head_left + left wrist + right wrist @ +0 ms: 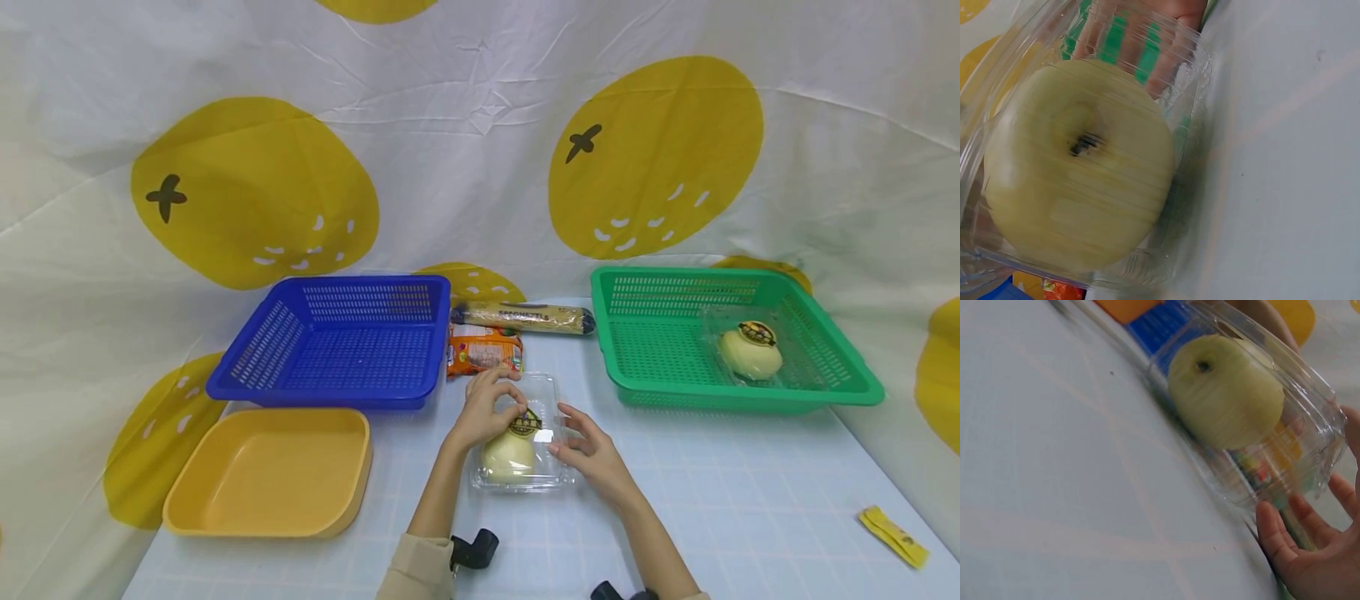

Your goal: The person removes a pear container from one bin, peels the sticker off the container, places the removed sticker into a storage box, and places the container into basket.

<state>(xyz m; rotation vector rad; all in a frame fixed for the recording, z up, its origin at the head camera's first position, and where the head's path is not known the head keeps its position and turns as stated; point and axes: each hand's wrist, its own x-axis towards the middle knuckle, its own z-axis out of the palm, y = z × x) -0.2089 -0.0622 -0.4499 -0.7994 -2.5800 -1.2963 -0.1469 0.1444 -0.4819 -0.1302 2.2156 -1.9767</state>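
A clear plastic clamshell box (551,392) with a pale yellow-green round fruit (508,460) inside lies on the table in front of me. A dark and gold label (525,422) is over its lid. My left hand (487,412) reaches over the box from the left, thumb and index finger meeting at the label's upper edge. My right hand (596,454) is at the box's right side, fingers spread and touching its edge. In the right wrist view the right hand's fingers (1272,534) are loosely bent beside the box wall. The left wrist view shows the fruit (1079,169) through the plastic.
A blue basket (322,396) and a yellow tray (266,529) stand left. At right, a green basket (742,398) holds another boxed fruit (750,354). Behind the box lie a spaghetti pack (525,317) and an orange packet (483,354). Yellow strips (892,537) lie far right.
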